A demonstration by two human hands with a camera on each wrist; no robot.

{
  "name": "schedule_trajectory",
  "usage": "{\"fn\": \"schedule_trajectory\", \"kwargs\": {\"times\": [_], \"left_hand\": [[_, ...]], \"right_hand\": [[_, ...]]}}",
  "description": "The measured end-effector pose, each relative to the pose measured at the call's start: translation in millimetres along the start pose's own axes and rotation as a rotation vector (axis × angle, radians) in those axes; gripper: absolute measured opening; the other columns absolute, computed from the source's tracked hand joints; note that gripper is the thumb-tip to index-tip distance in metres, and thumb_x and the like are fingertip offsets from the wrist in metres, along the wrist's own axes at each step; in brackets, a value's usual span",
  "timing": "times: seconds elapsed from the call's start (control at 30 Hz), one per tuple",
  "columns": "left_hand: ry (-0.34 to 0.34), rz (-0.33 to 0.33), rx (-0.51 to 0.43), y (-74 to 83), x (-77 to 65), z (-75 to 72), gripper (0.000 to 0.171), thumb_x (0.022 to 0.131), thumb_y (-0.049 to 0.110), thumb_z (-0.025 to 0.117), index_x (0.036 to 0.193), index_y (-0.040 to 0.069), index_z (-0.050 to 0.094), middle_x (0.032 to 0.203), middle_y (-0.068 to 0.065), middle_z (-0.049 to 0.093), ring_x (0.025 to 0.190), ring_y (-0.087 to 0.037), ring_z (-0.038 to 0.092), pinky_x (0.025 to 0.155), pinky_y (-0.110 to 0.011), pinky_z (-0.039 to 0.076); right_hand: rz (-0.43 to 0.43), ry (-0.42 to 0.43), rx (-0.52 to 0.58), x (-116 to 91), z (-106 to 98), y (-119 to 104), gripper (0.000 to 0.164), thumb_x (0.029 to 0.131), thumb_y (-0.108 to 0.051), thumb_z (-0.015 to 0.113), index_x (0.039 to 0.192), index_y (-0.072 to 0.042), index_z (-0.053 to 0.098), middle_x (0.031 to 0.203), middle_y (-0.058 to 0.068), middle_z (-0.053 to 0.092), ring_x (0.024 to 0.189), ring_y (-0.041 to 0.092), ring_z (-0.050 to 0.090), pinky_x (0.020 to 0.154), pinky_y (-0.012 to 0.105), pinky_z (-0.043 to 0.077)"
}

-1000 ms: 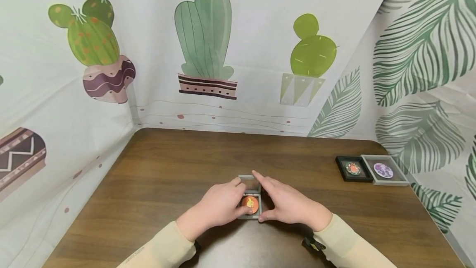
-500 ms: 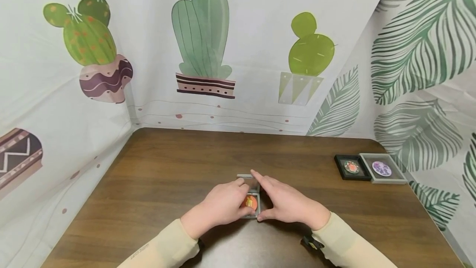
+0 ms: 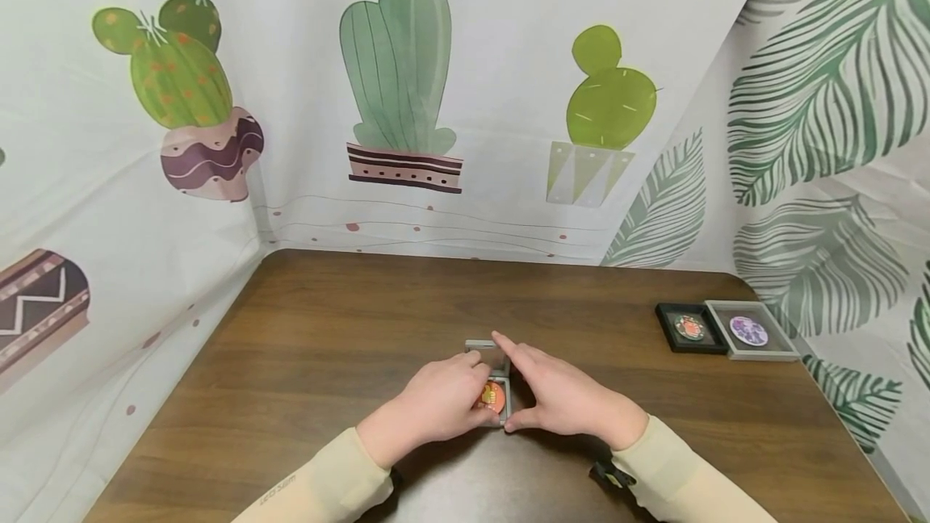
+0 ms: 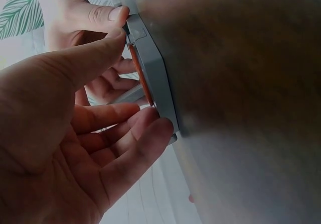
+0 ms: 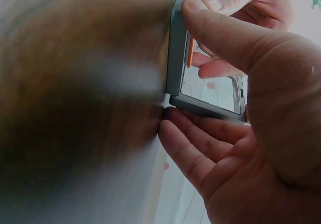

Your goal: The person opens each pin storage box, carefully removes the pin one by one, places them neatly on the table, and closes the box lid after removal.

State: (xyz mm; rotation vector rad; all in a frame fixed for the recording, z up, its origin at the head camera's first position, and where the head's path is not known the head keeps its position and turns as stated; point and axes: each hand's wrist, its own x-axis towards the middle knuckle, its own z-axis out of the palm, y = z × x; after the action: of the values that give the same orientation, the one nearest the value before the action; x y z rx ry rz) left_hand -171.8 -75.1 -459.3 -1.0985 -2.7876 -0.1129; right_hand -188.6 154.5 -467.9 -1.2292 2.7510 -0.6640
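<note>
A small grey hinged display case (image 3: 507, 403) lies opened out on the table, its clear-windowed lid (image 5: 208, 107) on the far side. An orange round badge with a yellow design (image 3: 496, 398) sits in the near half; edge-on in the left wrist view, the orange disc (image 4: 141, 76) stands slightly proud of the frame. My left hand (image 3: 452, 398) grips the case from the left, thumb at the near edge, fingers curled over the far side of that half. From the right, my right hand (image 3: 563, 395) holds it, thumb at the near corner, fingers along the lid.
At the table's right edge lie a black framed case (image 3: 666, 329) with a dark and orange disc and, right beside it, a larger grey case (image 3: 763, 357) with a purple disc. A patterned cloth (image 3: 508, 103) hangs behind the brown table (image 3: 349, 305).
My left hand has shifted slightly to the right over the case, covering more of the badge's left side. The right hand and the case stay in place.
</note>
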Motion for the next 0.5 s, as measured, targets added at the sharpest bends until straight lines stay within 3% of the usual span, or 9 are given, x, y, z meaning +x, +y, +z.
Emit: {"fn": "schedule_trajectory", "kwargs": {"times": [0.5], "left_hand": [[0.003,0.004,-0.001,1.3,-1.0,1.1,0.043,0.078,0.061,0.073,0.089,0.021,0.063,0.082,0.009,0.042,0.071,-0.008,0.044,0.051,-0.026,0.041]], "right_hand": [[-0.007,0.005,-0.005,-0.1,1.1,0.4,0.12,0.073,-0.051,0.082,0.159,-0.021,0.003,0.147,0.008,0.043,0.131,0.014,0.041,0.104,0.038,0.038]]}}
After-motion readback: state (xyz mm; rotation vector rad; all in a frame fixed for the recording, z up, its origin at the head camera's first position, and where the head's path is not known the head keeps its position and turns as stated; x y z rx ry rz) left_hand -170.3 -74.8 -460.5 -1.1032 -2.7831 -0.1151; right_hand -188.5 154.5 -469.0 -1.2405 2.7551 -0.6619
